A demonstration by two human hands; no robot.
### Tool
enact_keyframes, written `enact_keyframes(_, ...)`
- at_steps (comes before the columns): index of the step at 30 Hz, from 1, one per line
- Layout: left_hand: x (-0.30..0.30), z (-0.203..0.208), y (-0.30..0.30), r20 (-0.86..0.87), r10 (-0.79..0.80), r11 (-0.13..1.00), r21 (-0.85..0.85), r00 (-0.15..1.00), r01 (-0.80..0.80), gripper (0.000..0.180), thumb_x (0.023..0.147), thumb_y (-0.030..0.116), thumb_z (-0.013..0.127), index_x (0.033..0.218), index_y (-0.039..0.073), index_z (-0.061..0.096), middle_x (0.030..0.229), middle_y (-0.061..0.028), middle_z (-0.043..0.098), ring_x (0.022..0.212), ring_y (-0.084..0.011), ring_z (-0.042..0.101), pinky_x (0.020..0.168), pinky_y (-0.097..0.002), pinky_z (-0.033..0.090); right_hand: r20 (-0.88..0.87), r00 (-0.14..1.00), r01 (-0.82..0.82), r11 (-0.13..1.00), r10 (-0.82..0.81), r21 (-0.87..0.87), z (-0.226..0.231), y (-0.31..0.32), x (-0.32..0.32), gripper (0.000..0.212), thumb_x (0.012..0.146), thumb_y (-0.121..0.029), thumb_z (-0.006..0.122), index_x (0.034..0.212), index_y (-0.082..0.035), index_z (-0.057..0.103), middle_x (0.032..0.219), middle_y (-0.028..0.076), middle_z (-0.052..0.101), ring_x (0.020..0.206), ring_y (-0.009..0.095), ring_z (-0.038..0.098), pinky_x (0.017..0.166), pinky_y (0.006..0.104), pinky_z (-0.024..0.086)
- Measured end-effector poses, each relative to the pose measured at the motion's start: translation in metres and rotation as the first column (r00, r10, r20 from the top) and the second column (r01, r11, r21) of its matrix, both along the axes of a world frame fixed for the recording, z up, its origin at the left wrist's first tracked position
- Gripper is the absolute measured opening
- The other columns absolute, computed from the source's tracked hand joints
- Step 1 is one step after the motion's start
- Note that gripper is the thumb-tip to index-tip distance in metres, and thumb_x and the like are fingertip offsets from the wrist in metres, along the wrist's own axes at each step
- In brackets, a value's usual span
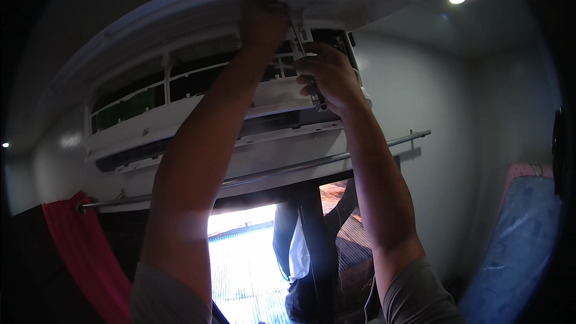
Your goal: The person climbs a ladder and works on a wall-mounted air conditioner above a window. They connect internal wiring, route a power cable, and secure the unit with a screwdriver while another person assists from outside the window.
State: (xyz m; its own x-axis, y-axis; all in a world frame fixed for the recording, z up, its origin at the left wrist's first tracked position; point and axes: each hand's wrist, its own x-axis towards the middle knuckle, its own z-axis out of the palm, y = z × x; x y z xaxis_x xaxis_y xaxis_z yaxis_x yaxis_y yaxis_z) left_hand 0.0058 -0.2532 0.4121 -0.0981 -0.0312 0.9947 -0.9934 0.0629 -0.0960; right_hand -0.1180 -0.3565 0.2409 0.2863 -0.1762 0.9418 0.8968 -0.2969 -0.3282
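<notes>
the right hand (pixel 330 78) is wrapped around a slim, long-shafted metal screwdriver-like tool (pixel 315 92), shaft rising above the fingers toward the left hand (pixel 264 24), before the opened white plastic air conditioner (pixel 144 123); the left's grip, shadowed, i cannot tell.

We see smooth plastic on the air conditioner (pixel 132 135), shiny metal on the tool (pixel 296 33) and rod (pixel 288 169), matt cloth in the red curtain (pixel 90 246), glossy film over the blue pad (pixel 516 246).

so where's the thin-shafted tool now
In the head view, above and just right of centre, the tool is in the right hand, its shaft pointing up beside the left hand.
</notes>
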Motion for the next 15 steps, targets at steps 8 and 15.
enact_keyframes(8, -0.041, -0.022, -0.005, -0.035, -0.159, 0.946, -0.291, 0.987, 0.143, 0.027, 0.088, 0.005, 0.070, 0.113, -0.004, 0.071, 0.095, -0.0154, 0.074, 0.075, -0.0227, 0.073, 0.057, -0.0316, 0.057, -0.013, 0.999, -0.031, 0.999, 0.031, -0.015, 0.002, -0.005, -0.001, 0.053, 0.091, -0.006, 0.070, 0.140, 0.006, 0.054, 0.103, 0.015, 0.071, 0.079, 0.017, 0.069, 0.061, 0.0314, 0.059)
enact_keyframes(15, -0.024, -0.001, -0.001, 0.002, -0.044, 0.996, -0.076, 0.999, 0.044, 0.029, 0.092, 0.006, 0.066, 0.120, -0.003, 0.069, 0.101, -0.0169, 0.075, 0.079, -0.0220, 0.073, 0.064, -0.0337, 0.057, -0.011, 0.994, 0.108, 0.994, -0.108, 0.000, -0.011, 0.003, -0.008, 0.056, 0.095, -0.010, 0.068, 0.148, 0.000, 0.054, 0.101, 0.016, 0.074, 0.077, 0.018, 0.071, 0.058, 0.0323, 0.060)
